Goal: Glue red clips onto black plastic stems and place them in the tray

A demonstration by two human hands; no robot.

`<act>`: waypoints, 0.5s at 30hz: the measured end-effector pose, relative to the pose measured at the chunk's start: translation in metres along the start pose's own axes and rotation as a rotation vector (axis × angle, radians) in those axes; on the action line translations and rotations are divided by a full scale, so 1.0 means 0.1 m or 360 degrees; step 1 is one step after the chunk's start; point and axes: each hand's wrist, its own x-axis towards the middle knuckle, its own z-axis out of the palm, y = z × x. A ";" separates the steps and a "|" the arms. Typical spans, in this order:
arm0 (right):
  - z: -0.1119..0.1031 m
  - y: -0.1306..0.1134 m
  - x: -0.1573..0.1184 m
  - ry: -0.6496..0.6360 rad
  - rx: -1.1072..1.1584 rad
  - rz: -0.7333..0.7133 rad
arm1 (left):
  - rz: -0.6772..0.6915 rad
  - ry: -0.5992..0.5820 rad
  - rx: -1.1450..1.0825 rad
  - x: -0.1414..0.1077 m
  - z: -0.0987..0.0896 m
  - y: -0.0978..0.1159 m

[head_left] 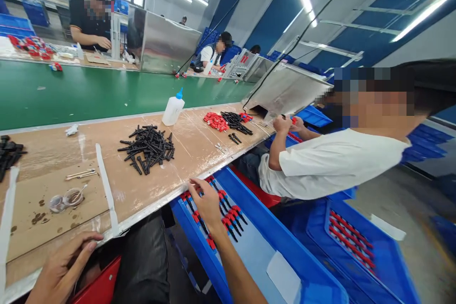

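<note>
My left hand (66,266) curls at the edge of the table (192,140); whether it grips anything I can't tell. My right hand (207,205), loosely open, is over the blue crate (285,240) holding red-and-black parts (233,221), near the piled black parts (151,147).

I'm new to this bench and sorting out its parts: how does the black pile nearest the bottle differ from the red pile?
The black pile is long, thin pieces; the red pile is short, chunky ones. The black pile sits apart from other heaps, while the red pile meets a second black heap. Both lie loose on the bench.
</note>
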 end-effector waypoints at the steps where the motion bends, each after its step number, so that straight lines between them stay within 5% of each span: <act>1: 0.16 -0.20 0.12 -0.0019 0.0031 -0.0077 | -0.0002 -0.0036 -0.0011 -0.01 0.00 0.02; 5: 0.67 -0.71 0.48 -0.0010 0.0046 -0.0191 | -0.0025 -0.0031 -0.0050 -0.07 0.01 0.04; 8: 0.78 -0.81 0.61 0.0023 0.0027 -0.0180 | -0.0035 -0.0031 -0.0068 -0.09 0.02 0.03; 15: 0.12 -0.87 0.45 0.0130 0.0085 -0.0176 | -0.0102 -0.0085 -0.0266 -0.09 0.05 0.09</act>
